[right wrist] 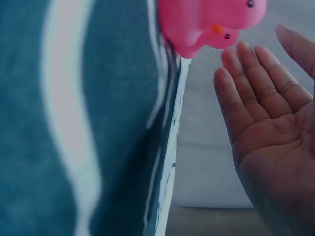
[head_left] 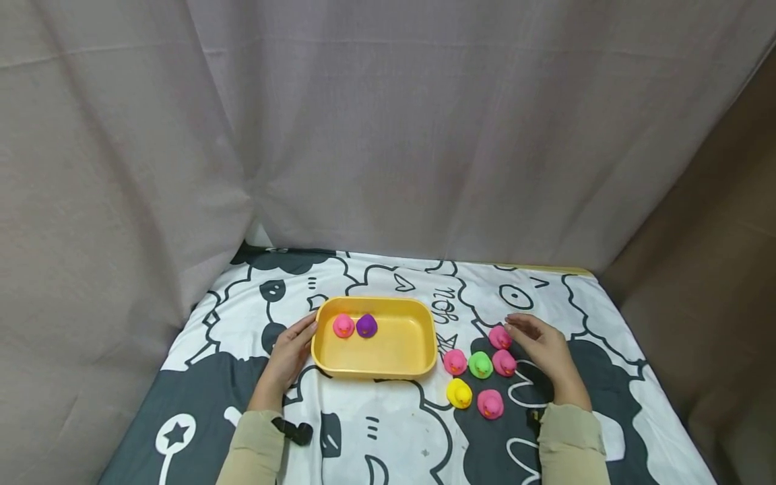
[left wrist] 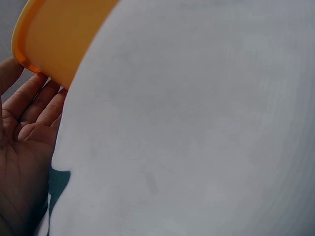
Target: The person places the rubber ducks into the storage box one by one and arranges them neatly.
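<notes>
A yellow tray (head_left: 388,364) holds a pink rubber duck (head_left: 343,326) and a purple rubber duck (head_left: 366,326) toward its left end. My left hand (head_left: 292,356) is at the tray's left side, fingers touching its outer wall; the left wrist view shows the palm (left wrist: 24,157) and the tray's underside edge (left wrist: 54,49). To the right of the tray lie several pink ducks, a green duck (head_left: 481,365) and a yellow duck (head_left: 459,393). Fingers extended, my right hand (head_left: 548,353) hovers beside the farthest pink duck (head_left: 500,337), holding nothing; its palm (right wrist: 275,142) is bare.
A black-and-white patterned cloth (head_left: 388,431) covers the table. Grey-beige curtains (head_left: 388,135) hang behind and at the left, and a brown one (head_left: 715,283) stands at the right. Dark straps (head_left: 294,431) sit at the wrists.
</notes>
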The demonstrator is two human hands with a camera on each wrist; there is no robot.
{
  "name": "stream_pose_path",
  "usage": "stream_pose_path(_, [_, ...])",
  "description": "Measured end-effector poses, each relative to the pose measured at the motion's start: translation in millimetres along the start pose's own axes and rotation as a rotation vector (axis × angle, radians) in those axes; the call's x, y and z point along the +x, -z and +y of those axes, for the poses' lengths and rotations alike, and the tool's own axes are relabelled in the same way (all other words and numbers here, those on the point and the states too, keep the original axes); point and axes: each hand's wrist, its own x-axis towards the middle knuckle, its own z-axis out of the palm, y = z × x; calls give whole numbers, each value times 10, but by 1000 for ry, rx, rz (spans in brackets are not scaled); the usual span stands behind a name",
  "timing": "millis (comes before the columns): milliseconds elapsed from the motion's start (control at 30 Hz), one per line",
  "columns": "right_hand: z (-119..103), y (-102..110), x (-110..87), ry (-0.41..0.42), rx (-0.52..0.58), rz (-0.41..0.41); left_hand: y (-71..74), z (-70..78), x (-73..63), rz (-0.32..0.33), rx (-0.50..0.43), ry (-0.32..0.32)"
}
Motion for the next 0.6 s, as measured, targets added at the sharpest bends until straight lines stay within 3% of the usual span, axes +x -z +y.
stream_pose_path(367, [59, -40, -36, -53, 5, -101, -1, -16, 18, 19, 3, 11])
stream_pose_path(600, [75, -45, -36, -44, -14, -118, 0, -15, 26, 16, 3, 18])
